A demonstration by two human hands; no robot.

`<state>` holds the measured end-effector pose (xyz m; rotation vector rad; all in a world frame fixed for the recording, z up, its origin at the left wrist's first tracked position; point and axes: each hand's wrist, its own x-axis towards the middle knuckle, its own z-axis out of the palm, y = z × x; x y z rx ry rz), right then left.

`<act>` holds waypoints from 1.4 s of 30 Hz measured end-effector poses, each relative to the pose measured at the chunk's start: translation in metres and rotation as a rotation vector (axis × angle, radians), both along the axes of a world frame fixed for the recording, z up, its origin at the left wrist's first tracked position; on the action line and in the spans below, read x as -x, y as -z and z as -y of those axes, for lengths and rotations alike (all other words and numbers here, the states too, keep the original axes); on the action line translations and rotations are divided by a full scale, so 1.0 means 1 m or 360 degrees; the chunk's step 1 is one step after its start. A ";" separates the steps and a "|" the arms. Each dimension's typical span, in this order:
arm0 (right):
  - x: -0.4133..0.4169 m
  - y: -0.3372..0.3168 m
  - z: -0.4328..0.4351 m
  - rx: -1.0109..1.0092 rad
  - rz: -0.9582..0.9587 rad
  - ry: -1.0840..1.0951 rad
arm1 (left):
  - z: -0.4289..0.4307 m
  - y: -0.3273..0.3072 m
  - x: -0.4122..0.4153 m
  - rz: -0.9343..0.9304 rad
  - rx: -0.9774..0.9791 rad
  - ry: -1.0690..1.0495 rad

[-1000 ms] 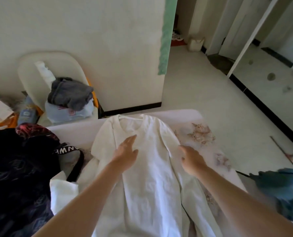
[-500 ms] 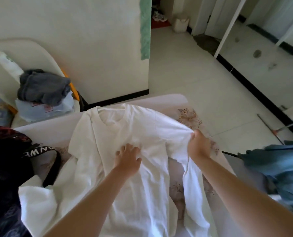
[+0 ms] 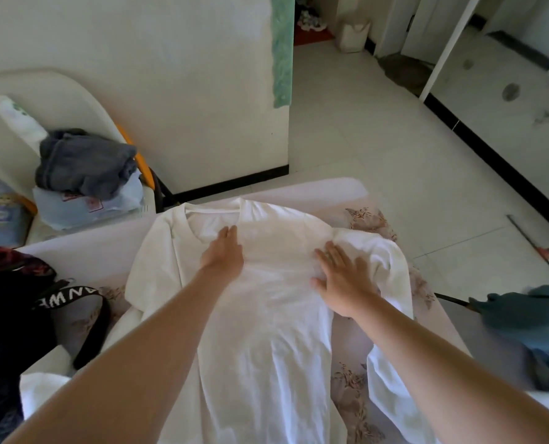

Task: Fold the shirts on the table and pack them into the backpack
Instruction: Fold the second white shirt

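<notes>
Cloth with a floral print covers the table [image 3: 350, 389], and the white shirt [image 3: 266, 341] lies spread on it, collar towards the far edge. My left hand [image 3: 223, 256] presses flat on the chest, fingers straight. My right hand [image 3: 343, 278] lies flat, fingers spread, on the bunched sleeve. The black backpack [image 3: 7, 318] sits at the table's left. Beyond it stands a white chair [image 3: 58, 91] piled with grey clothes [image 3: 81, 161], on a pale tiled floor [image 3: 379, 139].

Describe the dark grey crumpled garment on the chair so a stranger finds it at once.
Beyond the far-left corner of the pale floral-covered table, find the white plastic chair against the wall. On its seat, the dark grey crumpled garment tops a pale blue bundle; it is the only dark item there.
</notes>
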<state>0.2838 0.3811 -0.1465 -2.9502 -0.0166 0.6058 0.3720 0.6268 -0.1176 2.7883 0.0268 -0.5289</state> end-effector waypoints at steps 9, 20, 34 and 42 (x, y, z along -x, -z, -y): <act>-0.002 0.003 0.001 0.0190 0.0175 -0.0106 | -0.006 0.006 -0.043 0.0285 -0.0130 0.0060; 0.018 0.001 -0.006 0.0215 0.0239 -0.0032 | -0.014 -0.010 0.017 0.0130 0.0487 0.0096; 0.207 -0.045 -0.070 -0.0432 0.0263 -0.0706 | -0.093 -0.037 0.259 -0.0003 0.0173 0.0494; 0.255 -0.026 -0.069 -0.0337 0.0349 -0.0615 | -0.143 0.000 0.328 -0.0036 -0.0181 0.0910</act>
